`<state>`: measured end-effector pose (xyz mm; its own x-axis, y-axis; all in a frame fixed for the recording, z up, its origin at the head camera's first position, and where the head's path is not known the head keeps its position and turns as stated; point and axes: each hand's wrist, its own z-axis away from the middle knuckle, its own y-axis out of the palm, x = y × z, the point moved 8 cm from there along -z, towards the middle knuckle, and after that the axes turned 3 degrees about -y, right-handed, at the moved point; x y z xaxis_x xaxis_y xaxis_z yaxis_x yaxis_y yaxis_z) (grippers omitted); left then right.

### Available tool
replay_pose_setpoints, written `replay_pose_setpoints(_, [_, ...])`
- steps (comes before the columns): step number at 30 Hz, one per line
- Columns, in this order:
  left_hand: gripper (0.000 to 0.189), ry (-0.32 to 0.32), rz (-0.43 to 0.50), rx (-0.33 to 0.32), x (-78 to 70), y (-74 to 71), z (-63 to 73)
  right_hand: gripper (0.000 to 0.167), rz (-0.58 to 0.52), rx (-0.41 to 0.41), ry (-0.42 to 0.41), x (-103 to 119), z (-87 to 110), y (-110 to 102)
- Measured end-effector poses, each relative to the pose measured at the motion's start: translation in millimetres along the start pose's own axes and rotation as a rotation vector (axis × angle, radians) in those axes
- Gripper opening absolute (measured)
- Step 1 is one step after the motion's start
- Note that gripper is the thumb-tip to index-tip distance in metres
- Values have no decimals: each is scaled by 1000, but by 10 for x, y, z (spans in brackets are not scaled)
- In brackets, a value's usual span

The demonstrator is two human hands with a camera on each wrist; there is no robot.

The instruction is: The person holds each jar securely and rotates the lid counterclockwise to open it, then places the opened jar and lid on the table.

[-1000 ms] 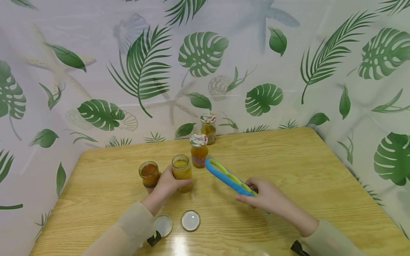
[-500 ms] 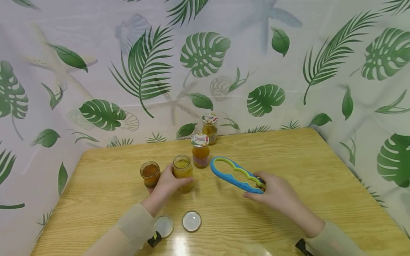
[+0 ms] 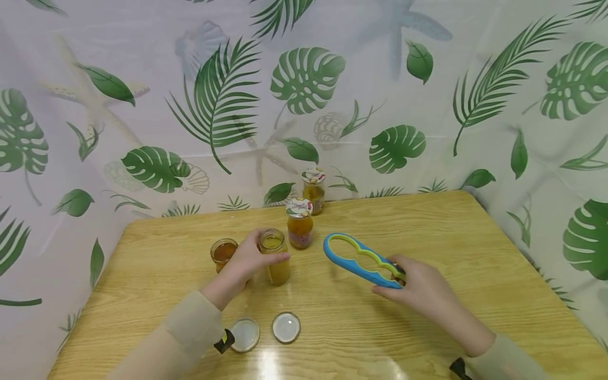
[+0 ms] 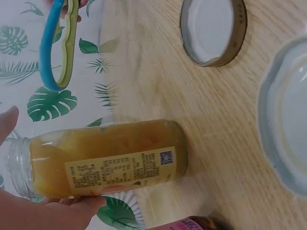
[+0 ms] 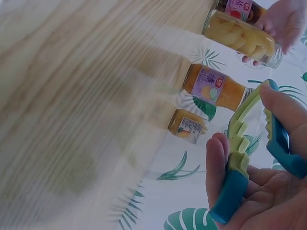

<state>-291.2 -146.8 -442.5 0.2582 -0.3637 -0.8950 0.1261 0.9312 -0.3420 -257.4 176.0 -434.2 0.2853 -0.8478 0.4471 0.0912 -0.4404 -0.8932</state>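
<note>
My left hand (image 3: 244, 261) is around an uncapped glass jar (image 3: 277, 264) of yellow fruit that stands upright on the table. Its thumb crosses the jar's front near the neck; other fingers reach behind the glass. In the left wrist view, a label with small print shows on this jar (image 4: 105, 158). Farther right, my right hand (image 3: 425, 282) grips one end of a blue-and-green jar opener (image 3: 353, 261) above the tabletop. The scalloped inner edge of the opener (image 5: 238, 139) shows between thumb and fingers in the right wrist view.
Partly behind the left hand is another uncapped jar (image 3: 223, 250) with brownish contents. Two capped jars, an orange one (image 3: 300, 232) and a smaller one (image 3: 313, 192), stand behind. Two upturned lids, one larger (image 3: 244, 335) and one smaller (image 3: 286, 327), lie on the wooden table (image 3: 380, 338).
The jar opener has turned to show its open loops and shifted right with my right hand. My left hand has moved slightly up on the jar, its thumb now closer to the neck.
</note>
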Motion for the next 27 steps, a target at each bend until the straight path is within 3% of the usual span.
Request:
replay_pose_setpoints(7, [87, 51, -28, 19, -178, -9, 15, 61, 29, -19, -21, -42, 20, -33])
replay_pose_setpoints(12, [90, 45, -22, 33, -302, -34, -56, 64, 46, -18, -21, -73, 25, -32])
replay_pose_setpoints(22, [98, 75, -142, 40, -605, -74, -221, 68, 57, -9, -11, -133, 20, -25])
replay_pose_setpoints(27, [106, 96, -287, 34, -726, -14, -296, 67, 52, -22, -17, -145, 23, -26])
